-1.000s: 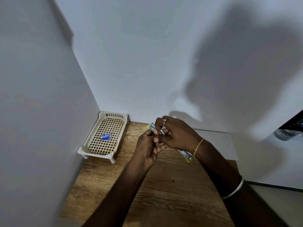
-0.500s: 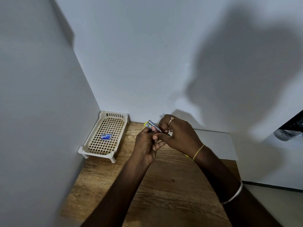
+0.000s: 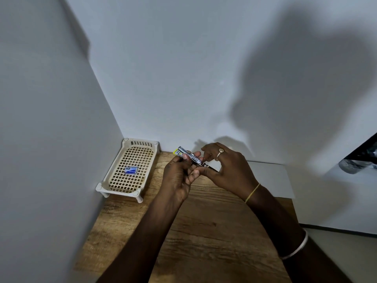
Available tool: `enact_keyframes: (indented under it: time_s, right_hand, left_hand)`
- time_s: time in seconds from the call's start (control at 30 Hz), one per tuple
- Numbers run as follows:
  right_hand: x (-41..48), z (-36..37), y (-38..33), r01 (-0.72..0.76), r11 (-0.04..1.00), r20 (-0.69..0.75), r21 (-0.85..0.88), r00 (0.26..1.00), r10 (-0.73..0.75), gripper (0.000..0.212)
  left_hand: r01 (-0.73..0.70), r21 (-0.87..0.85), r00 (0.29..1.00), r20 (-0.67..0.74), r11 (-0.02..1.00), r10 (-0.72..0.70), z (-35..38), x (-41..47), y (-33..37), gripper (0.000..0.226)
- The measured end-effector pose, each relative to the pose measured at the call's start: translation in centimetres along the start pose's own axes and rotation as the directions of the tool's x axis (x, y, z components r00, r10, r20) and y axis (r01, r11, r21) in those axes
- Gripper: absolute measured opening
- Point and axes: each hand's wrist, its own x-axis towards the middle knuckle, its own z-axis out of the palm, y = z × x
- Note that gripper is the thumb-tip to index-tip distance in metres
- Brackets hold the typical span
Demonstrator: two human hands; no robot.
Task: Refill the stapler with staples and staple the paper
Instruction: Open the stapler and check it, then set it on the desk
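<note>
A small silver stapler point(image 3: 188, 156) with a yellow base is held above the wooden table, its front end pointing up and left. My left hand point(image 3: 179, 176) grips its body from below. My right hand point(image 3: 224, 170) pinches its rear end between thumb and fingers; the rear part is hidden behind the fingers. White paper point(image 3: 271, 178) lies flat on the table at the right, behind my right wrist. A small blue staple box point(image 3: 130, 170) sits in the cream tray point(image 3: 114, 180).
The lattice tray stands in the back-left corner against the white walls. The wooden table point(image 3: 204, 231) stretches toward me. A dark object point(image 3: 359, 160) is at the far right edge.
Both hands have lifted slightly and shifted the stapler; my right fingers slid toward its rear end, and the yellow base end near my right wrist is now hidden.
</note>
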Motion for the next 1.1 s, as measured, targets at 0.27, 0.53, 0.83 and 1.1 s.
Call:
enact_keyframes:
  time_s: [0.27, 0.53, 0.83, 1.1]
  right_hand:
    - [-0.8, -0.5, 1.2, -0.178, 0.973, 0.067, 0.144, 0.983, 0.170, 0.057]
    - [-3.0, -0.4, 3.3, -0.245, 0.963, 0.045, 0.111, 0.969, 0.242, 0.044]
    - [-8.3, 3.3, 7.2, -0.267, 0.963, 0.107, -0.034, 0.957, 0.269, 0.034]
    - [-12.4, 6.6, 9.4, -0.246, 0.954, 0.190, -0.170, 0.942, 0.277, 0.032]
  left_hand:
    - [-0.080, -0.123, 0.997, 0.013, 0.989, 0.082, -0.2, 0.4, 0.0, 0.009]
    - [-0.067, -0.049, 0.995, 0.071, 0.997, 0.070, -2.8, 0.8, -2.1, 0.017]
    - [0.047, 0.081, 0.992, -0.123, 0.996, -0.037, -8.9, 2.5, -6.8, 0.014]
    - [0.116, 0.307, 0.970, -0.238, 0.945, -0.042, -11.8, 3.3, -11.4, 0.010]
